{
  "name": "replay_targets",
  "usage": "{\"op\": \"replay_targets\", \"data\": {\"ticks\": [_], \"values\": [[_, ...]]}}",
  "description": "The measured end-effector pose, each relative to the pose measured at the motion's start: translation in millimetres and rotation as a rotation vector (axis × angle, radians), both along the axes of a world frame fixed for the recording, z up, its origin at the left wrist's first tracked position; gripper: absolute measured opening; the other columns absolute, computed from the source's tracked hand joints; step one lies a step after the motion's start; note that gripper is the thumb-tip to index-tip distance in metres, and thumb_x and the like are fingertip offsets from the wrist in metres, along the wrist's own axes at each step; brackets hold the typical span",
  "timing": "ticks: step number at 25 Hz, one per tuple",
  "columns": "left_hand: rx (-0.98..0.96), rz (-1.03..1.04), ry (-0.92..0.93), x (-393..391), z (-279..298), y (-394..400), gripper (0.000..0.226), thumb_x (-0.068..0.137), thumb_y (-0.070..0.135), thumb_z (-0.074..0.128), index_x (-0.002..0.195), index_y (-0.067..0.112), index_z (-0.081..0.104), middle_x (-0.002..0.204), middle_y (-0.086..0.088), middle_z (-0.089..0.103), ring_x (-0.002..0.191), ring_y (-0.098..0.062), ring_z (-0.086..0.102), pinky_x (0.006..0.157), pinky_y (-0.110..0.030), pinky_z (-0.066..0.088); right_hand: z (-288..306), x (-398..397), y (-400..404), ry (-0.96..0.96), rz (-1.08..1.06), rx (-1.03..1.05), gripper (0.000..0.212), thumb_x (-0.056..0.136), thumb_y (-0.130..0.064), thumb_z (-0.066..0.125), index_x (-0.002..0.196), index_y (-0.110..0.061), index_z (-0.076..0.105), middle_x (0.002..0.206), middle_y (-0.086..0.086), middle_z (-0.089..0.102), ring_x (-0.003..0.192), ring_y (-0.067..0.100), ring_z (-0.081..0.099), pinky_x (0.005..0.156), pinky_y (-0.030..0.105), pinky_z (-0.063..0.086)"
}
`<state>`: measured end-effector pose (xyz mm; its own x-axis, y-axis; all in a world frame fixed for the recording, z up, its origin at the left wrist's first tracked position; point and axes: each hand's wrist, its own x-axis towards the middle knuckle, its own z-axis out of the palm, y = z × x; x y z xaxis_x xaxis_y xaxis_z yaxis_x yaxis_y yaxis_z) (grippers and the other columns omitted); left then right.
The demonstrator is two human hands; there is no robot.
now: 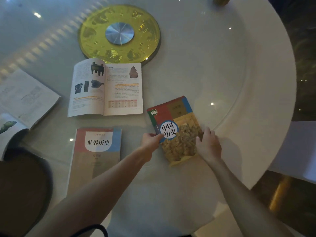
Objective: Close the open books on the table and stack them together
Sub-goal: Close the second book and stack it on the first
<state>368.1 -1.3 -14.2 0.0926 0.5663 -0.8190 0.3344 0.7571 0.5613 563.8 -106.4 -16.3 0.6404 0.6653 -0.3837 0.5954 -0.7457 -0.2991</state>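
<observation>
On the round table (213, 57) lie an open book (106, 88), another open book (25, 98) at the left edge, a closed book (95, 158) and, right of it, a tilted closed book (176, 129) gripped at both side edges by the left hand (151, 141) and right hand (207, 145), apparently lifted slightly.

Round white counter (213, 65): two closed books (95, 158) (176, 129), two open books (106, 88) (22, 100), gold disc (119, 33).

Dining room: round glass table (239, 82) (gold lazy-Susan hub (119, 33) at centre).
</observation>
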Motion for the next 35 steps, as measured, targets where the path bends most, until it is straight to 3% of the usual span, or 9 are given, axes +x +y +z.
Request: {"op": "replay_targets", "data": {"ticks": [2,5,9,12,15,19,24,28,35], "values": [[0.036,-0.023,0.045,-3,-3,-2,0.021,0.089,0.023,0.073,0.099,0.012,0.059,0.087,-0.002,0.064,0.086,-0.021,0.061,0.086,-0.041,0.057,-4,-19,-25,0.077,-0.118,0.025,0.036,0.096,-0.028,0.062,0.121,-0.005,0.054,0.119,0.02,0.062,0.111,0.041,0.061,0.084,0.045,0.05],[0.065,-0.044,0.064,-16,-4,-5,0.014,0.09,0.021,0.07,0.099,0.017,0.06,0.1,-0.012,0.073,0.088,-0.026,0.068,0.08,-0.045,0.059,-8,-39,-47,0.205,-0.286,0.103,0.02,0.096,-0.027,0.061,0.098,-0.009,0.056,0.099,0.012,0.062,0.095,0.035,0.062,0.072,0.037,0.042],[0.047,-0.064,-0.042,-41,12,-8,0.012,0.096,0.018,0.064,0.107,0.016,0.061,0.101,-0.019,0.076,0.094,-0.034,0.074,0.085,-0.057,0.057,2,-52,-48,0.573,-0.573,0.223,0.023,0.097,-0.024,0.062,0.115,-0.009,0.065,0.106,0.008,0.071,0.092,0.023,0.07,0.07,0.033,0.054],[0.092,-0.082,-0.084,-70,27,-5,0.018,0.098,0.019,0.061,0.116,0.015,0.061,0.101,-0.019,0.075,0.093,-0.032,0.074,0.085,-0.055,0.058,16,-68,-43,0.768,-0.519,0.269,0.017,0.099,-0.017,0.06,0.105,-0.011,0.075,0.1,0.011,0.079,0.081,0.02,0.075,0.062,0.03,0.055],[0.17,-0.036,-0.109,-111,40,1,0.013,0.098,0.019,0.063,0.111,0.019,0.063,0.101,-0.018,0.075,0.084,-0.026,0.073,0.07,-0.043,0.061,32,-96,-33,0.874,-0.488,0.302,0.016,0.097,-0.013,0.062,0.108,-0.01,0.073,0.102,0.014,0.077,0.082,0.024,0.072,0.068,0.037,0.057],[0.279,0.041,-0.093,-178,46,13,0.012,0.095,0.016,0.066,0.104,0.022,0.071,0.112,-0.014,0.073,0.1,-0.031,0.071,0.068,-0.033,0.056,44,-149,-13,0.984,-0.375,0.315,0.022,0.096,-0.007,0.064,0.116,-0.011,0.07,0.104,0.013,0.077,0.086,0.026,0.073,0.07,0.041,0.06],[0.308,0.116,0.015,-260,42,9,0.009,0.094,0.013,0.067,0.099,0.019,0.071,0.106,-0.01,0.071,0.093,-0.026,0.068,0.071,-0.032,0.054,39,-231,7,0.93,-0.296,0.228,0.014,0.099,-0.013,0.06,0.104,-0.008,0.072,0.093,0.012,0.078,0.074,0.023,0.072,0.06,0.036,0.059],[0.297,0.139,0.074,-301,32,5,0.012,0.092,0.009,0.067,0.101,0.017,0.068,0.099,-0.014,0.072,0.086,-0.021,0.067,0.072,-0.03,0.053,28,-277,15,0.821,-0.27,0.193,0.024,0.102,-0.017,0.057,0.087,-0.003,0.072,0.08,0.008,0.075,0.065,0.019,0.07,0.06,0.038,0.061],[0.358,-0.07,0.289,-334,11,9,0.024,0.092,0.015,0.064,0.114,0.017,0.075,0.102,-0.006,0.077,0.089,-0.02,0.071,0.072,-0.035,0.059,12,-320,24,0.519,-0.162,0.181,0.018,0.093,-0.008,0.059,0.097,-0.019,0.072,0.092,-0.001,0.074,0.087,0.021,0.071,0.074,0.041,0.059]]}}
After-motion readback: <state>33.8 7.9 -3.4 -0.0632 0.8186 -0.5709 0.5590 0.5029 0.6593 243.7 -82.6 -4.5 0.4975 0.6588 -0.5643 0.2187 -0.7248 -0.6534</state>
